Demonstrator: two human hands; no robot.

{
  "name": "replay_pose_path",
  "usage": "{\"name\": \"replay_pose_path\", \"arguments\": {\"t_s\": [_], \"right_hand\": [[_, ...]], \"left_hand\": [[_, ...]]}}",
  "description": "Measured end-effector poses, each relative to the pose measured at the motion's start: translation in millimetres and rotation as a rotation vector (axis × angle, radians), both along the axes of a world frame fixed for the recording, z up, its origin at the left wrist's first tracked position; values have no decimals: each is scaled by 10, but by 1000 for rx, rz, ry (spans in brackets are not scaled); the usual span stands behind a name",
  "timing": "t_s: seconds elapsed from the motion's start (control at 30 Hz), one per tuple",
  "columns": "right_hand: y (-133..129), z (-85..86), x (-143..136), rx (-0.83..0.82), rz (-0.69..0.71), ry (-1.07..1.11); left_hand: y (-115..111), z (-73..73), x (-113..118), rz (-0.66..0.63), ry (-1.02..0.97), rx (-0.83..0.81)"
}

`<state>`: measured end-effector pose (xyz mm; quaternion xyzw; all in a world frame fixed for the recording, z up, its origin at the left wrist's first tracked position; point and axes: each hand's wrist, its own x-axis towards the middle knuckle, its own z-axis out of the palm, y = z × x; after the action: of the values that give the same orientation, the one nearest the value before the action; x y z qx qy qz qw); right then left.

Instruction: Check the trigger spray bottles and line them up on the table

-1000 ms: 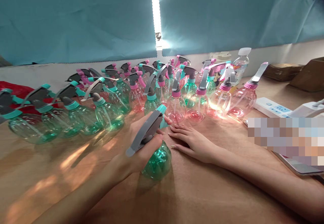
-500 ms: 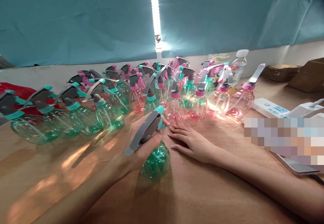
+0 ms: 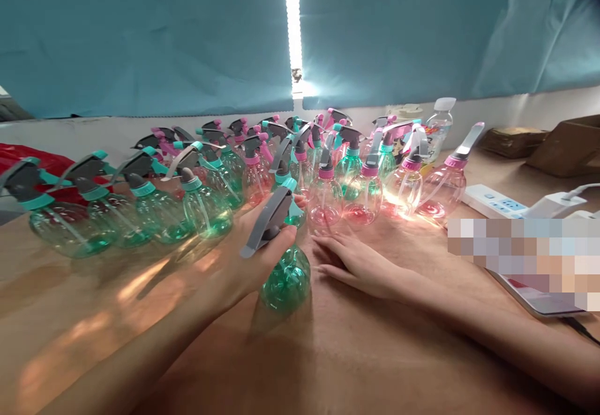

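My left hand (image 3: 255,246) is wrapped round the neck of a green spray bottle (image 3: 287,280) with a grey and turquoise trigger head, near the middle of the table. The bottle's neck is hidden by the fingers. To the right of it, my right hand (image 3: 356,262) lies palm down on the table with its fingers stretched toward the bottle, holding nothing. Just beyond that hand stand pink spray bottles (image 3: 325,199) with grey and pink heads. Left of my left hand, several green spray bottles (image 3: 206,209) stand in a row.
More spray bottles (image 3: 349,159) crowd the back of the table. Behind them stands a clear drink bottle (image 3: 439,129). At the right are a power strip (image 3: 492,201), brown cardboard boxes (image 3: 569,155) and a phone-like device (image 3: 539,299). Red plastic (image 3: 23,152) lies at the left.
My left hand has shifted slightly away from me with the green spray bottle. My right hand stays flat on the table, its fingers a little closer together. The camera view has turned slightly.
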<state>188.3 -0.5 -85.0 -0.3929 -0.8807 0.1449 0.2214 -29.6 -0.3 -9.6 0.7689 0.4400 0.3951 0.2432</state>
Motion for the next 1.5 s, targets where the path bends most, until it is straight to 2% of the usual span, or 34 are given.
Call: {"name": "replay_pose_path", "arguments": {"t_s": [0.13,0.23,0.47,0.63,0.77,1.0,1.23,1.37,1.5], "right_hand": [[-104,120,-60,-142,8,99],[-184,233,-170,-168,47,162],[-312,464,-742,-39,138,238],[-293,486,-1238,34,136,306],[-243,492,-1481,63,123,322],[-259,519,-1584,70,97,307],[-303,472,-1625,72,68,328],[-281,518,-1582,60,69,283],[-99,565,-1510,97,34,220]], "left_hand": [[-24,61,-20,3,0,23],[-42,136,-118,9,29,38],[-145,192,-484,148,90,42],[-231,197,-634,218,75,15],[-259,190,-772,229,-2,3],[-291,152,-987,115,-242,-109],[-341,201,-1011,4,-402,-234],[-283,170,-1035,-78,-411,-262],[-202,82,-1119,-120,-328,-245]]}}
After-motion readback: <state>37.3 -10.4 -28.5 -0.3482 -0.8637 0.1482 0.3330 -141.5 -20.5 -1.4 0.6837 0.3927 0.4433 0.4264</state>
